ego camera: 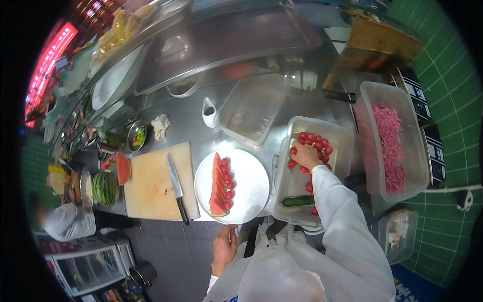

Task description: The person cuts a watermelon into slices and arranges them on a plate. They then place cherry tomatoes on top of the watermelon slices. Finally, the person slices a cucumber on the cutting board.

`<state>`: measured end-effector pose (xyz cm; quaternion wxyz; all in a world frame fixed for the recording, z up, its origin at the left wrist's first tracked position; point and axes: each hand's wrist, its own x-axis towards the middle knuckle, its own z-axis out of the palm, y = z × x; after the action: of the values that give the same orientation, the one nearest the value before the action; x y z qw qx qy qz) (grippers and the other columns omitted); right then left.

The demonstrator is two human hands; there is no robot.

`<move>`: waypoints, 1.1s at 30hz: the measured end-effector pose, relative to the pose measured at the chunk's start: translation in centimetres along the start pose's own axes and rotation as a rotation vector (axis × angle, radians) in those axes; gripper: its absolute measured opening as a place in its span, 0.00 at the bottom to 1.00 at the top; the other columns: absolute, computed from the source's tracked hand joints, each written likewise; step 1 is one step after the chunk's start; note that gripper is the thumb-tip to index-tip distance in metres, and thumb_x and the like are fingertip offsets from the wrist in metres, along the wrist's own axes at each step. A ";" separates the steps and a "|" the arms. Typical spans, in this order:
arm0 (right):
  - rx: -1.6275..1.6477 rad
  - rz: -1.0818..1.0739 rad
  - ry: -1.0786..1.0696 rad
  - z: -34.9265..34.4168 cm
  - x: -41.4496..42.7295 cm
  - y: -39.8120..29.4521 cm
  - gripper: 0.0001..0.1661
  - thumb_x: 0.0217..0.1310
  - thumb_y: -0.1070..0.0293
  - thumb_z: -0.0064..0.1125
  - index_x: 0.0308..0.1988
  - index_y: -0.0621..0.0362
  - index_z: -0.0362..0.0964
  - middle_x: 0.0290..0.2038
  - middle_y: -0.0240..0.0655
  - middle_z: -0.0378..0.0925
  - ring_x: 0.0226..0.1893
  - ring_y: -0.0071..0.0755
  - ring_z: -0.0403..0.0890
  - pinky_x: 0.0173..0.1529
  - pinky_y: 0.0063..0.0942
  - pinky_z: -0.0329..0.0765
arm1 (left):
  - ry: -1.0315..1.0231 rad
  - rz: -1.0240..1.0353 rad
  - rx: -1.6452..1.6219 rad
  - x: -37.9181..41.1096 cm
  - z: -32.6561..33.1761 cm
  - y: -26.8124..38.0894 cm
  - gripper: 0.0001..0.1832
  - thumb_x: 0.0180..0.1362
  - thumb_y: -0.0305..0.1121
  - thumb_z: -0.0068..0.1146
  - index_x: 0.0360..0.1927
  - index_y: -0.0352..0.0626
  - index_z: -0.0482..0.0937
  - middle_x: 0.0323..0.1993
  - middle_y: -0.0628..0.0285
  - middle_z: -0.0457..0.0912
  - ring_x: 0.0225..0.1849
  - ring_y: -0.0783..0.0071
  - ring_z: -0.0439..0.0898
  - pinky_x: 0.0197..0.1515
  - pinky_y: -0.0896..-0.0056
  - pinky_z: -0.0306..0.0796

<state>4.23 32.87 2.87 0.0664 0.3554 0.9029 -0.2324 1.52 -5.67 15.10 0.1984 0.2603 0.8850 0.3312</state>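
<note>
My right hand (306,154) reaches into a translucent plastic bin (345,151) with its fingers down among several cherry tomatoes (319,139). Whether the fingers grip a tomato is hidden. A cucumber (297,201) lies in the same bin. Beside the near rim of a round white plate (253,181) is my left hand (225,245), fingers bent and close together; I cannot tell if they grip the rim. On the plate, overlapping watermelon slices (217,187) form a row, with a line of cherry tomatoes (227,177) along their right side.
A kitchen knife (175,179) lies on the cutting board (147,185), left of the plate. Farther left are a cut watermelon piece (123,169) and a watermelon (105,188). A sauce jug (209,113) stands behind the plate. Pink shreds fill part of a bin (415,151) at right.
</note>
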 end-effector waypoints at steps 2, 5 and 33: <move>0.073 0.093 0.020 -0.6 -0.9 -0.6 0.23 0.50 0.57 0.56 0.45 0.56 0.66 0.33 0.47 0.79 0.37 0.53 0.80 0.42 0.45 0.75 | 0.058 -0.014 0.013 -0.6 -0.3 -0.2 0.08 0.56 0.22 0.48 0.38 0.39 0.78 0.34 0.47 0.79 0.36 0.47 0.78 0.37 0.57 0.71; 0.447 0.164 0.178 -1.8 -2.8 -0.1 0.25 0.50 0.56 0.55 0.44 0.59 0.63 0.33 0.48 0.78 0.37 0.56 0.79 0.41 0.45 0.75 | 0.095 -0.067 0.020 -0.9 -0.6 -1.6 0.08 0.57 0.22 0.48 0.38 0.39 0.78 0.33 0.47 0.80 0.35 0.47 0.79 0.37 0.56 0.71; 0.514 -0.058 -0.094 19.2 -18.5 -21.2 0.20 0.56 0.63 0.52 0.46 0.60 0.61 0.27 0.52 0.76 0.33 0.57 0.78 0.38 0.49 0.72 | -0.007 0.097 0.044 -0.7 -11.9 -18.5 0.07 0.58 0.24 0.48 0.37 0.39 0.77 0.33 0.49 0.80 0.35 0.50 0.79 0.37 0.58 0.72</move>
<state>2.76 -0.90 -0.88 0.0089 0.3235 0.8199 -0.4723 -10.29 -23.75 10.86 0.1792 0.3083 0.8778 0.3199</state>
